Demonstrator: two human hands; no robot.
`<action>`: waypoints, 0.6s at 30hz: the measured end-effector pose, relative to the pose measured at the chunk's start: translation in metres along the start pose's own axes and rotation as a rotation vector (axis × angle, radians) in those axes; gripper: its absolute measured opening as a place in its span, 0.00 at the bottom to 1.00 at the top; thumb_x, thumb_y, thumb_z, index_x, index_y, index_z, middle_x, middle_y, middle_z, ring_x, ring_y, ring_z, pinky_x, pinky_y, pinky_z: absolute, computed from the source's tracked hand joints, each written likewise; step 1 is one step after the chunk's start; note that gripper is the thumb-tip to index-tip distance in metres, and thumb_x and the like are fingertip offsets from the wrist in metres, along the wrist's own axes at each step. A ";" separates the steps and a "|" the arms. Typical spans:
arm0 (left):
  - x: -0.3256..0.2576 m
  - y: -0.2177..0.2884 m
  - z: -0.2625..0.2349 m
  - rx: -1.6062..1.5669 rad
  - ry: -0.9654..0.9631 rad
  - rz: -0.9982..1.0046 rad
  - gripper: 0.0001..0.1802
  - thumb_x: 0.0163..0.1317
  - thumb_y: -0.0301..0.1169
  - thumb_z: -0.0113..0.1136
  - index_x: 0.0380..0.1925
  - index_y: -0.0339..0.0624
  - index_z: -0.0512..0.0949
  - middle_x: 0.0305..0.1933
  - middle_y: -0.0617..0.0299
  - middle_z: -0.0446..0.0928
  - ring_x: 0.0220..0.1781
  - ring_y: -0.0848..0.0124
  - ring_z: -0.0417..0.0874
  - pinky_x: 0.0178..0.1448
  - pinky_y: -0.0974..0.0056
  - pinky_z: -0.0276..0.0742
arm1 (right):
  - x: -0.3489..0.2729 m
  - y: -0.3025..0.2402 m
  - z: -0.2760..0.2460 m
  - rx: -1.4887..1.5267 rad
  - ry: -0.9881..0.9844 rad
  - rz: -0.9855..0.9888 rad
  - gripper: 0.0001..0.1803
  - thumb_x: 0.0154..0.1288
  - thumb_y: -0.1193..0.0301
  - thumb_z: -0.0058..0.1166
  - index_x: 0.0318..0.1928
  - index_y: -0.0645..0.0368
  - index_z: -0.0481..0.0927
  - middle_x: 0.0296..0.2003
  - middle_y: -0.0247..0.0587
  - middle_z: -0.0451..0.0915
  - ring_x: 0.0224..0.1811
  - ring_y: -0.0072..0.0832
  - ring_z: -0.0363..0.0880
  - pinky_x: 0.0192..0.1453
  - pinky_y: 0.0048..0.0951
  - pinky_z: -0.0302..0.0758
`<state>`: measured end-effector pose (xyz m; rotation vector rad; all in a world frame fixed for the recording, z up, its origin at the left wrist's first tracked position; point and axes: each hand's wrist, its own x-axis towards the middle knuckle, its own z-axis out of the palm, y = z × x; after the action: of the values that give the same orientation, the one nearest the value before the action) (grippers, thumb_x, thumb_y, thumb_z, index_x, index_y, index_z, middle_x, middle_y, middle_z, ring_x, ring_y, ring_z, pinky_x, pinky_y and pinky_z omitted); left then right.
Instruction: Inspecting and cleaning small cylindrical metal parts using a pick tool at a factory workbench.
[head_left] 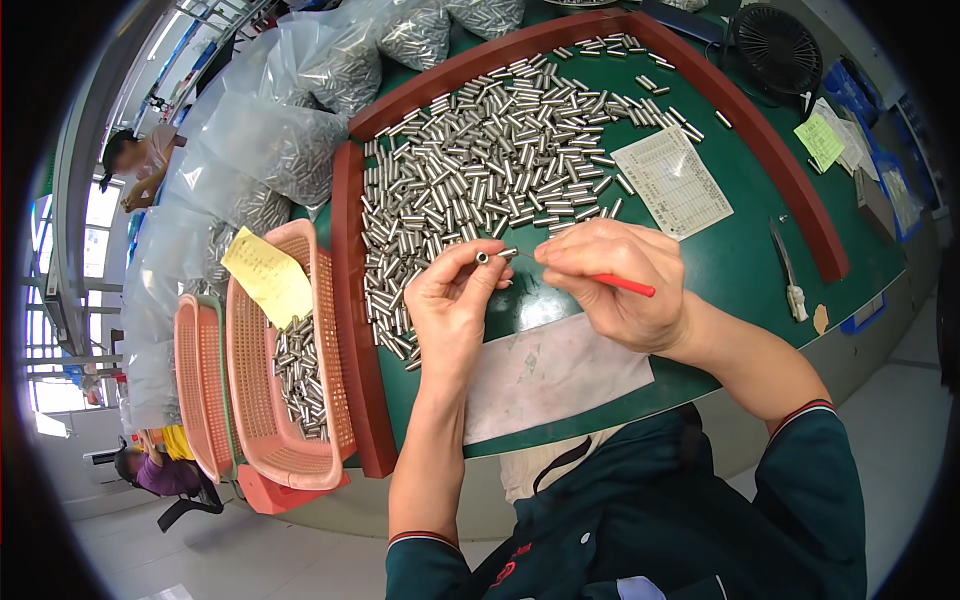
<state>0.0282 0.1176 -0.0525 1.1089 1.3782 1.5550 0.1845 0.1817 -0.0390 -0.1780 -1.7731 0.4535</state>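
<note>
Left hand [450, 300] raised over the green tabletop [740, 250], palm toward the wearer. Its fingers [470, 262] are pinched on 1 small metal tube [483, 257], held roughly level just above the near edge of the tabletop, open end facing the camera.

Right hand [615, 285] just beside it, fingers pressed together around a thin red-handled tool [622, 284]. The red handle sticks out to the right past the knuckles; a fine metal tip points left toward the held tube. Whether the tip touches the tube, I cannot tell.

Behind both hands, a wide spread of loose metal tubes [500, 160] covers the tabletop inside a raised dark red border [350, 300]. A printed paper form [672, 182] lies to the right of the spread. A pale sheet [550, 375] lies on the tabletop under the wrists.

Left of the red border, a pink plastic basket [250, 400] holds more tubes and a yellow note [268, 275]; a 2nd pink basket [195, 385] sits beside it. Clear plastic bags of tubes [290, 150] are stacked at upper left.

Far right: a small black fan [778, 48], a green note [820, 140], and a pair of tweezers [782, 258] lying on the green surface.

Other people show at the left edge, well apart from the hands.
</note>
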 end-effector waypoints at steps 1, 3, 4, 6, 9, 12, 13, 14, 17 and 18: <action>0.000 0.001 0.000 -0.011 -0.004 -0.011 0.07 0.55 0.18 0.56 0.35 0.32 0.78 0.30 0.61 0.78 0.29 0.77 0.78 0.36 0.75 0.75 | 0.000 -0.002 -0.003 0.010 -0.030 0.045 0.11 0.47 0.83 0.59 0.32 0.65 0.72 0.26 0.45 0.78 0.27 0.34 0.80 0.28 0.27 0.77; -0.001 0.003 0.001 -0.021 -0.009 -0.022 0.07 0.55 0.18 0.56 0.35 0.32 0.78 0.29 0.61 0.78 0.29 0.77 0.78 0.36 0.76 0.75 | -0.002 -0.002 -0.004 0.018 -0.060 0.090 0.11 0.49 0.84 0.58 0.33 0.66 0.72 0.27 0.48 0.79 0.29 0.36 0.81 0.31 0.28 0.79; -0.001 0.004 0.003 -0.021 0.010 -0.041 0.07 0.55 0.18 0.56 0.35 0.32 0.78 0.29 0.61 0.78 0.28 0.77 0.78 0.35 0.76 0.75 | -0.004 -0.002 -0.003 0.017 -0.076 0.055 0.11 0.49 0.84 0.58 0.33 0.65 0.72 0.27 0.48 0.79 0.30 0.36 0.81 0.32 0.29 0.79; 0.000 0.005 0.003 -0.021 0.030 -0.061 0.07 0.55 0.18 0.56 0.35 0.31 0.78 0.28 0.62 0.78 0.28 0.77 0.78 0.35 0.76 0.75 | -0.004 -0.001 -0.003 0.016 -0.092 0.021 0.11 0.48 0.85 0.58 0.33 0.65 0.72 0.27 0.48 0.79 0.30 0.37 0.82 0.32 0.29 0.79; 0.000 0.005 0.002 -0.019 0.072 -0.082 0.07 0.55 0.18 0.56 0.34 0.31 0.78 0.28 0.61 0.78 0.28 0.78 0.78 0.35 0.76 0.74 | -0.003 0.000 -0.004 -0.011 -0.166 -0.009 0.12 0.46 0.85 0.59 0.33 0.65 0.73 0.28 0.47 0.80 0.31 0.37 0.82 0.32 0.29 0.79; -0.001 0.004 0.001 0.057 0.126 -0.024 0.07 0.55 0.18 0.57 0.34 0.31 0.78 0.27 0.61 0.78 0.28 0.79 0.78 0.34 0.76 0.74 | -0.005 0.000 -0.003 -0.069 -0.216 -0.069 0.14 0.44 0.84 0.61 0.34 0.65 0.72 0.29 0.48 0.80 0.31 0.38 0.82 0.31 0.29 0.79; -0.001 0.002 0.001 0.043 0.112 -0.040 0.07 0.55 0.18 0.57 0.34 0.31 0.79 0.27 0.61 0.78 0.27 0.79 0.78 0.33 0.77 0.73 | -0.006 0.001 -0.003 -0.032 -0.182 -0.051 0.15 0.44 0.84 0.61 0.35 0.64 0.72 0.30 0.48 0.80 0.31 0.38 0.82 0.30 0.29 0.79; -0.002 0.002 0.000 0.029 0.099 -0.058 0.06 0.54 0.18 0.57 0.34 0.31 0.79 0.26 0.62 0.78 0.27 0.79 0.78 0.33 0.77 0.73 | -0.006 0.001 -0.002 0.006 -0.150 -0.032 0.16 0.44 0.84 0.61 0.35 0.64 0.72 0.31 0.48 0.80 0.31 0.38 0.82 0.30 0.29 0.79; -0.002 0.007 -0.002 0.022 0.101 -0.101 0.07 0.54 0.18 0.57 0.34 0.31 0.79 0.26 0.61 0.78 0.26 0.79 0.78 0.33 0.76 0.74 | -0.004 -0.001 -0.003 0.026 -0.160 -0.035 0.17 0.44 0.84 0.61 0.37 0.63 0.72 0.31 0.49 0.80 0.30 0.37 0.82 0.29 0.28 0.79; -0.004 0.008 -0.004 0.023 0.098 -0.102 0.07 0.54 0.18 0.57 0.34 0.30 0.78 0.27 0.61 0.78 0.27 0.78 0.78 0.33 0.76 0.74 | -0.003 -0.002 -0.004 0.029 -0.176 -0.026 0.17 0.45 0.84 0.61 0.37 0.63 0.71 0.30 0.49 0.80 0.30 0.38 0.82 0.29 0.28 0.79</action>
<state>0.0261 0.1117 -0.0452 0.9721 1.4977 1.5406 0.1889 0.1799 -0.0400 -0.0969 -1.9378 0.4875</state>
